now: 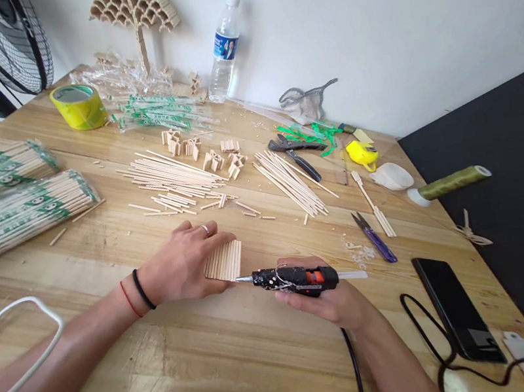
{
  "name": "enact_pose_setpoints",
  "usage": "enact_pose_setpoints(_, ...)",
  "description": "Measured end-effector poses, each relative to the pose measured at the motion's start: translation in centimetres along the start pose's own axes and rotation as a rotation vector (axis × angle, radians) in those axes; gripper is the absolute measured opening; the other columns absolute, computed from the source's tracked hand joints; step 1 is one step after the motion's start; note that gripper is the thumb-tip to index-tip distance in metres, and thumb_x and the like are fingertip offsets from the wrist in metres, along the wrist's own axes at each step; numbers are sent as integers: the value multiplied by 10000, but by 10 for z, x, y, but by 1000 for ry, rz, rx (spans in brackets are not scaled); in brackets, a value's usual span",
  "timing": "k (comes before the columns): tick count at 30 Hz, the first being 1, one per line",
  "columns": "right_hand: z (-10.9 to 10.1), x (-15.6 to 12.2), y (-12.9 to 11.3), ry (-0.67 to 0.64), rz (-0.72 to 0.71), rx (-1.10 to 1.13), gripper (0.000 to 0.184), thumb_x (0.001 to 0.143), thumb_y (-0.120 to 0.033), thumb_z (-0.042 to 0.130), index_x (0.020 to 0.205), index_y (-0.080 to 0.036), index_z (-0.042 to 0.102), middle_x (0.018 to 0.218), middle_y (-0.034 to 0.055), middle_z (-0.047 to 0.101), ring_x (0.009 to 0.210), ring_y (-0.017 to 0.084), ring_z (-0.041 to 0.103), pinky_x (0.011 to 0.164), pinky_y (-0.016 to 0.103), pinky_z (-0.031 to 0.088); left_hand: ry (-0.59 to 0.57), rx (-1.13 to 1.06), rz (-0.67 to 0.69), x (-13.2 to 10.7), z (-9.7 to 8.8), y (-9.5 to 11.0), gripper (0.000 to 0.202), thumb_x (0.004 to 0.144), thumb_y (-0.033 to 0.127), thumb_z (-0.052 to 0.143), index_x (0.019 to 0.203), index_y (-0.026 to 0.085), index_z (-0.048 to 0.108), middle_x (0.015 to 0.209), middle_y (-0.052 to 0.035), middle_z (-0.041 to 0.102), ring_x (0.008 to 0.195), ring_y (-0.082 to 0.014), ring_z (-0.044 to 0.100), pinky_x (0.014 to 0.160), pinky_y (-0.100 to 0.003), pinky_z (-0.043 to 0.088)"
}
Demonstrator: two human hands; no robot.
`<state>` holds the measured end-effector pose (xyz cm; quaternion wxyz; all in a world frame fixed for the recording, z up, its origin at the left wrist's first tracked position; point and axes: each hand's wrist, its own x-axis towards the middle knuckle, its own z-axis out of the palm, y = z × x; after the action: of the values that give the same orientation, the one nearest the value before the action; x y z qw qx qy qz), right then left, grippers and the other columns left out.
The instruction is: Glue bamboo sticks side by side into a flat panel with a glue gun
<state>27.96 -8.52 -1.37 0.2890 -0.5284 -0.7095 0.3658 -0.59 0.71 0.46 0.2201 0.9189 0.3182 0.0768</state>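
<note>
My left hand [185, 259] is closed around a small flat panel of wooden sticks [225, 263] laid side by side, its fingers over the far edge and its thumb at the near one. In my right hand [332, 307] is a black hot glue gun [298, 280], with a clear glue stick out of its back end. The gun's metal nozzle points left and meets the panel's near right corner; whether it touches, I cannot tell. Past my hands lie loose wooden sticks [174, 180], a second pile of sticks [289, 181] and several small stick pieces [213, 160].
Bagged stick bundles [21, 214] lie at left, below yellow tape [79, 107] and a fan [9, 44]. A water bottle [225, 49] stands by the wall. Pliers [299, 153], scissors [374, 238], a phone [456, 308] and black cable [424, 323] lie at right.
</note>
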Motion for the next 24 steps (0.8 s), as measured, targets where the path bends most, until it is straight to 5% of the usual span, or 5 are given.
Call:
enact_pose_setpoints(3, -2, 4, -7, -79, 26, -9, 295, 868, -510, 747, 784, -228, 723, 721, 31, 673, 705, 222, 631, 726, 358, 562, 5, -1, 8, 0, 0, 0, 679, 824, 526, 743, 1386, 171, 607, 1205, -138, 674, 1015, -346, 701, 949, -488, 471)
enact_pose_setpoints(24, 1, 10, -15, 5, 136, 46, 228, 901, -428, 725, 830, -213, 741, 767, 40, 728, 753, 223, 660, 653, 301, 550, -3, -8, 97, -2, 3, -1, 724, 793, 465, 806, 1420, 176, 588, 1205, -126, 688, 970, -312, 699, 904, -437, 463)
